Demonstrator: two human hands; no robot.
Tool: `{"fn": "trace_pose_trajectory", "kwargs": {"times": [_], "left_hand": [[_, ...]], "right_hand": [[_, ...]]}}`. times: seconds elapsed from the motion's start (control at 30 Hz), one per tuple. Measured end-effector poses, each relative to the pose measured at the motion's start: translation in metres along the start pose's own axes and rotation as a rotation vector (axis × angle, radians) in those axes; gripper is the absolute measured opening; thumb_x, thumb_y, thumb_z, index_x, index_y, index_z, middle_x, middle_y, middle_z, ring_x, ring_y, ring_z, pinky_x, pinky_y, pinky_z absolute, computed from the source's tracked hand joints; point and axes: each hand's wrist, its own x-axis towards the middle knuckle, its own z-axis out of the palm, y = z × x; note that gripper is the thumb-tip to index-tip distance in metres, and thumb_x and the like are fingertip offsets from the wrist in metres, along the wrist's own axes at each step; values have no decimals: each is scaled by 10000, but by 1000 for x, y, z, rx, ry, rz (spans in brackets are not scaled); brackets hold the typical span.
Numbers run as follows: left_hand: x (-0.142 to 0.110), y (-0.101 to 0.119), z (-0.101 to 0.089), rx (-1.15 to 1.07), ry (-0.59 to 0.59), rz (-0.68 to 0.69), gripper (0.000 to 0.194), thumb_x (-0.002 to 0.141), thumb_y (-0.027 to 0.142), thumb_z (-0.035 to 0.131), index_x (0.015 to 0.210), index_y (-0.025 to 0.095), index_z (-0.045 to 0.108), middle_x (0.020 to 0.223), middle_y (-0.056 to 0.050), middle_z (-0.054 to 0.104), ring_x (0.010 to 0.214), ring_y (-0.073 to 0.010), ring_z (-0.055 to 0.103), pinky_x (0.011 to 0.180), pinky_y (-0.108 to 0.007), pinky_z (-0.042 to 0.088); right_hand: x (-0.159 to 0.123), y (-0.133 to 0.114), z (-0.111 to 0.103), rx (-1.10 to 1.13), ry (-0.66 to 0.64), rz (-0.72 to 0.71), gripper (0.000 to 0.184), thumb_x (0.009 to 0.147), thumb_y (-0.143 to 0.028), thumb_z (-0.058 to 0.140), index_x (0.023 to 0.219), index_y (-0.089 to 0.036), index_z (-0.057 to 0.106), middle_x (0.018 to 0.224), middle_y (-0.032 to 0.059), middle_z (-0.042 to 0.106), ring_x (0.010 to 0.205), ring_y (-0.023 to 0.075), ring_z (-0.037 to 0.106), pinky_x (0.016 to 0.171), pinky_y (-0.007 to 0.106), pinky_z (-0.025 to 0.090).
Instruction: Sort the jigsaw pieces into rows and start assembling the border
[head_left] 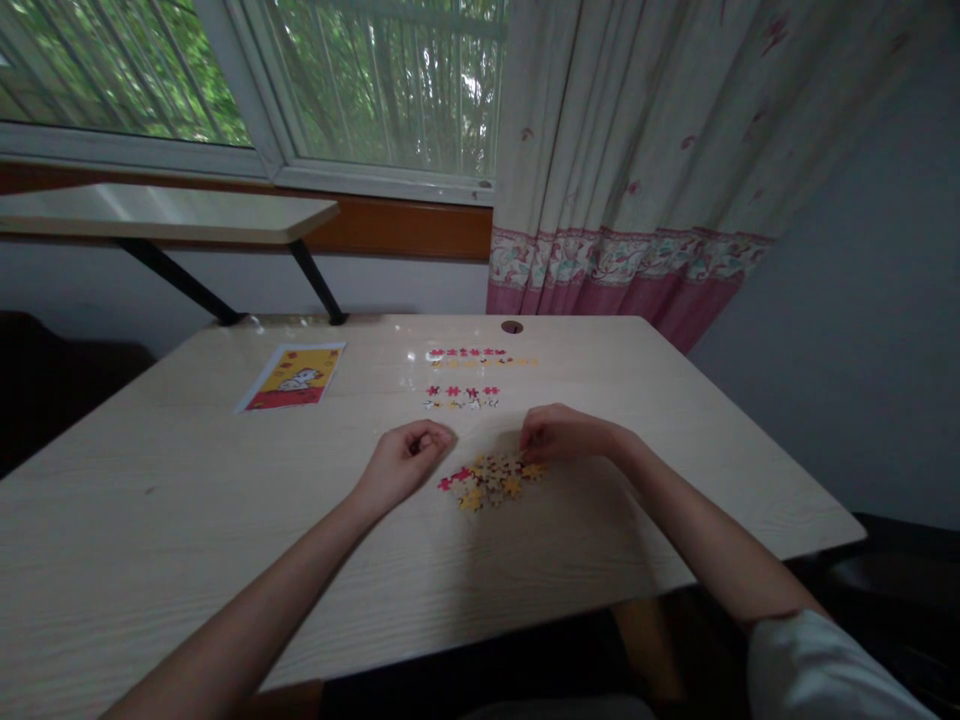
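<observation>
1 pile of puzzle pieces [493,480] on desk [225,540]; right hand [559,432], nearer, at pile's far-right edge, fingers bent down, pinch unclear; left hand [405,458] left of pile, fingers curled, contents unclear; sorted rows [453,391] beyond pile.

I see daylight and greenery through a barred window [390,90]; a floral curtain [615,150] with a pink hem hangs beside it. A raised shelf [165,212] on black supports stands over the pale wooden table [225,520]; a plain wall [855,320] is at right.
</observation>
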Motion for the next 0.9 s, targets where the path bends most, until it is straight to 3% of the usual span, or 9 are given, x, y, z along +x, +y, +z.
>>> {"fn": "trace_pose_trajectory", "kwargs": {"times": [0.17, 0.3, 0.4, 0.5, 0.6, 0.9], "left_hand": [[-2, 0, 1, 7, -12, 25, 209, 718, 311, 557, 746, 123, 643, 599, -13, 570, 551, -104, 440, 503, -210, 323], [-4, 5, 4, 14, -50, 47, 226, 725, 330, 559, 737, 121, 644, 607, -11, 572, 535, -92, 422, 500, -201, 326], [-6, 9, 6, 23, -127, 58, 286, 748, 375, 538, 753, 110, 647, 590, -9, 555, 510, -89, 403, 478, -201, 310], [-9, 8, 8, 48, -218, 111, 330, 800, 398, 493, 754, 109, 644, 557, 2, 519, 499, -90, 386, 466, -201, 295], [-11, 5, 9, 74, -263, 160, 322, 833, 390, 478, 789, 118, 645, 566, 7, 523, 501, -89, 394, 469, -197, 303], [-10, 8, 9, 17, -239, 156, 274, 802, 371, 528, 803, 121, 639, 533, 22, 488, 482, -78, 353, 449, -185, 282]], "right_hand": [[-2, -4, -4, 107, 78, 24, 72, 740, -220, 643, 790, -175, 668, 696, -7, 636, 612, 84, 540, 572, 192, 420], [4, -10, 7, 92, 364, -112, 99, 781, -252, 612, 790, -162, 653, 702, 4, 647, 632, 88, 556, 619, 207, 432], [14, -17, 23, -98, 524, -286, 142, 825, -275, 568, 781, -167, 650, 699, 19, 647, 675, 106, 558, 674, 239, 420], [20, -23, 35, -326, 570, -419, 190, 865, -303, 514, 821, -185, 656, 717, 29, 640, 687, 116, 549, 666, 257, 388], [21, -30, 38, -454, 619, -462, 185, 882, -297, 493, 898, -204, 651, 758, 26, 638, 715, 115, 540, 677, 267, 365], [19, -32, 37, -449, 656, -475, 191, 879, -316, 498, 938, -200, 637, 804, 22, 655, 737, 107, 549, 703, 255, 374]]}}
